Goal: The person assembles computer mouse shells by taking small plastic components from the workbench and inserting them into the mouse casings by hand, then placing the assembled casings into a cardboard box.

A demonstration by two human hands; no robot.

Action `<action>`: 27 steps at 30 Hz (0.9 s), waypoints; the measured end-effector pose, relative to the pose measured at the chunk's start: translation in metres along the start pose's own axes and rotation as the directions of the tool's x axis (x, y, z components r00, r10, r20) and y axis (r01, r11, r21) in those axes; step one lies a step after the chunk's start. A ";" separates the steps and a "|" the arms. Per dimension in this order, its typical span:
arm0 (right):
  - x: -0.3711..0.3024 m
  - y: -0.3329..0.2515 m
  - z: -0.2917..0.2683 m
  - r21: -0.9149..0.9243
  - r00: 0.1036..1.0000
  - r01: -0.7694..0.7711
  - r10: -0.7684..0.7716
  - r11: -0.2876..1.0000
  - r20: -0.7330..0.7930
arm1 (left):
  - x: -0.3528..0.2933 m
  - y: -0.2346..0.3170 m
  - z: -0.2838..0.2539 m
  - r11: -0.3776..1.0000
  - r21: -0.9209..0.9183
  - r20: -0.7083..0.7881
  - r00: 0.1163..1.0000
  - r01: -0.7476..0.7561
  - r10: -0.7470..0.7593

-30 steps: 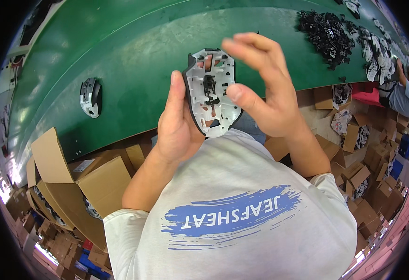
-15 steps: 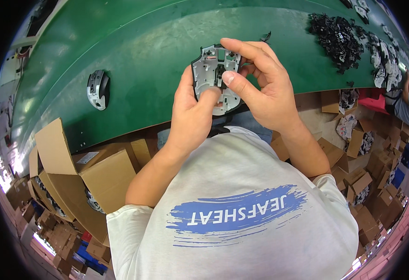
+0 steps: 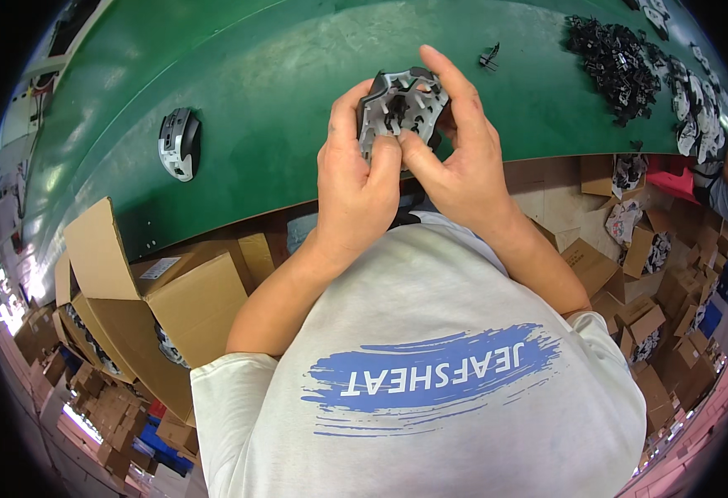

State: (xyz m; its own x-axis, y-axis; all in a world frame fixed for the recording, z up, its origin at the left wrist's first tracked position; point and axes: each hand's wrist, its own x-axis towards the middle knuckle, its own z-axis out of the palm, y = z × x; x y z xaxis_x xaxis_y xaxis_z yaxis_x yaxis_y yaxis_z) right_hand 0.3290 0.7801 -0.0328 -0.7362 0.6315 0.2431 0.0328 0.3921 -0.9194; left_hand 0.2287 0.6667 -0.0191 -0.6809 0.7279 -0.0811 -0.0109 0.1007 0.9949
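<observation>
A: What is held, and where is it found?

B: A grey plastic mouse shell (image 3: 401, 108), its ribbed inner side turned up, is held above the near part of the green conveyor belt (image 3: 264, 75), just ahead of the person's chest. It is gripped from both sides.

A: How are the hands set?

B: The left hand (image 3: 356, 191) is wrapped around the shell's left edge, with its thumb pressed onto the lower inner face. The right hand (image 3: 464, 166) is closed on the right edge; its index finger is stretched up along the far side of the shell, and its thumb is laid beside the left thumb, the two touching. Neither hand is spread wide; both are clamped on the one piece.

A: What is seen around it?

B: A small black part (image 3: 489, 57) is seen lying on the belt just beyond the right hand. An assembled grey and black mouse (image 3: 179, 143) is seen on the belt well to the left. A heap of black parts (image 3: 615, 51) is seen far to the right on the belt, with grey shells (image 3: 696, 108) next to it.

A: And below the belt?

B: An open cardboard box (image 3: 165, 307) is seen at the person's left, and more cartons (image 3: 630, 249) are scattered at the right. Another person's arm (image 3: 725, 187) is glimpsed at the right rim.
</observation>
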 end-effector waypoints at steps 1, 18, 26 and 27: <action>-0.001 0.002 0.000 0.002 1.000 -0.004 0.004 1.000 -0.001 | 0.000 -0.001 0.001 1.000 0.002 0.001 1.000 0.003 -0.003; 0.009 -0.005 -0.006 -0.061 0.982 -0.096 0.104 0.994 0.157 | 0.002 -0.015 -0.007 0.991 0.106 0.030 0.997 -0.079 0.076; 0.032 0.004 -0.046 -0.046 0.984 -0.162 0.165 0.986 0.071 | -0.064 0.033 -0.120 0.872 -0.421 -0.143 0.930 0.252 -0.338; 0.039 0.025 -0.058 -0.283 0.990 -0.120 0.094 0.951 -0.103 | -0.076 0.039 -0.138 0.842 -0.514 -0.240 0.916 0.161 -0.322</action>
State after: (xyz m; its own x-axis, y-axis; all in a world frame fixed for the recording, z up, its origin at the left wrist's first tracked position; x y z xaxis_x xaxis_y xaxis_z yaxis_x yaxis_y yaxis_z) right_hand 0.3404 0.8529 -0.0283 -0.6560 0.7315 0.1859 0.3113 0.4867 -0.8162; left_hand 0.1792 0.5215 0.0344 -0.7959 0.4715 -0.3799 -0.4956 -0.1468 0.8561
